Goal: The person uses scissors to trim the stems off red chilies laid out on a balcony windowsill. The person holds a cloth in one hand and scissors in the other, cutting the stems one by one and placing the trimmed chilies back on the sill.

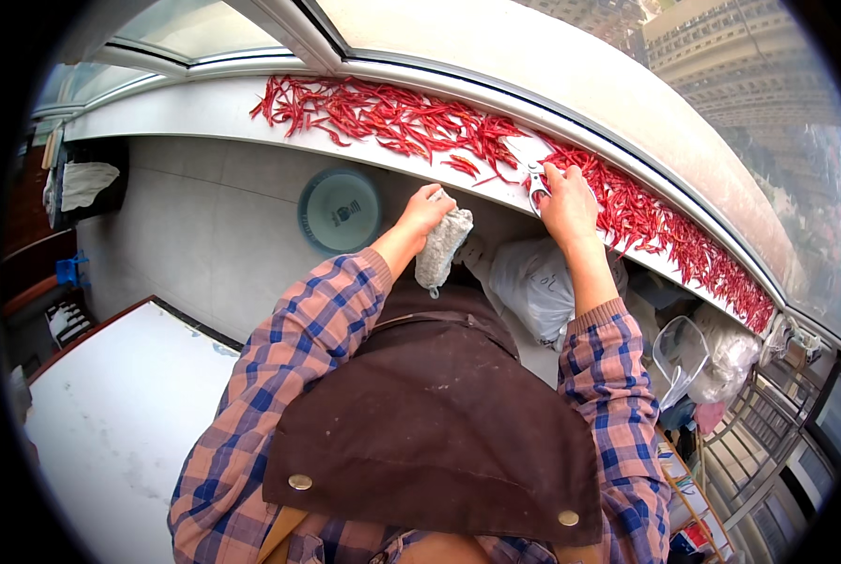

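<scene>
My left hand [424, 213] grips one end of a grey folded cloth [445, 243], which hangs down in front of the apron and has a small loop at its lower end. My right hand [568, 201] is at the window sill [202, 109], with its fingers around the handles of a pair of scissors [535, 185]. The scissors' blades point away from me, among the red chili peppers [420, 120]. The peppers lie spread in a long band along the sill, close to the window frame. My palm hides part of the handles.
A round blue-green plastic basin [339, 211] is on the tiled floor below the sill. White plastic bags [533, 285] bulge under the sill near my right forearm. A white tabletop [138, 409] stands to my left. A clear plastic container [680, 349] is at right.
</scene>
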Available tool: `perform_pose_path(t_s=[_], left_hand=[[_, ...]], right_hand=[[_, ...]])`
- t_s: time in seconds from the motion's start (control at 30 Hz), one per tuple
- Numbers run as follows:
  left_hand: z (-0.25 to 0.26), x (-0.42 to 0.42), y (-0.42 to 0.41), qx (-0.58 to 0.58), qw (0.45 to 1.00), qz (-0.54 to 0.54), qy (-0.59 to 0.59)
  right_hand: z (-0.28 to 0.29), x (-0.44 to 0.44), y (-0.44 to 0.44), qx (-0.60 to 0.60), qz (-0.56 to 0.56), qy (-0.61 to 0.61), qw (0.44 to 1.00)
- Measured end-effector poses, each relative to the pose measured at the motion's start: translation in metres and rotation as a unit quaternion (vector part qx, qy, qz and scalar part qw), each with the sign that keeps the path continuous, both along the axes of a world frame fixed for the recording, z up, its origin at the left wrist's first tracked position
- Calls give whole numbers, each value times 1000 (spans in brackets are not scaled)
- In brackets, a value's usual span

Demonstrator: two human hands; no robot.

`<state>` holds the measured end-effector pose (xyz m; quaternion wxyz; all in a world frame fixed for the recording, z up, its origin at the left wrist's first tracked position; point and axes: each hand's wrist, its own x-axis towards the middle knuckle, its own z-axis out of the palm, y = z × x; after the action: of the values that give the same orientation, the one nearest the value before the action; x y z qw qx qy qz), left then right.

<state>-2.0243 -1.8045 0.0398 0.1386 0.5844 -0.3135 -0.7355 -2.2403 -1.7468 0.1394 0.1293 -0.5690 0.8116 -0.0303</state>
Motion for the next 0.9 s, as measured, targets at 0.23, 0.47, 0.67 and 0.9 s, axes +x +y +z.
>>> perform_pose_path(t_s=[0.23,0.47,0.67,0.9], left_hand=[[2,-7,4,9,1000,-2,2],[3,-6,3,8,1000,3,11],[0,-9,4,22,1000,5,5],[-1,-13,5,17,1000,-1,8]], right_hand=[[3,5,-3,-11,10,-15,1000],[3,-7,6,25,-7,16,1000],[-4,2,1,-2,22,-11,1000],[6,-6,20,9,-4,-15,1000]])
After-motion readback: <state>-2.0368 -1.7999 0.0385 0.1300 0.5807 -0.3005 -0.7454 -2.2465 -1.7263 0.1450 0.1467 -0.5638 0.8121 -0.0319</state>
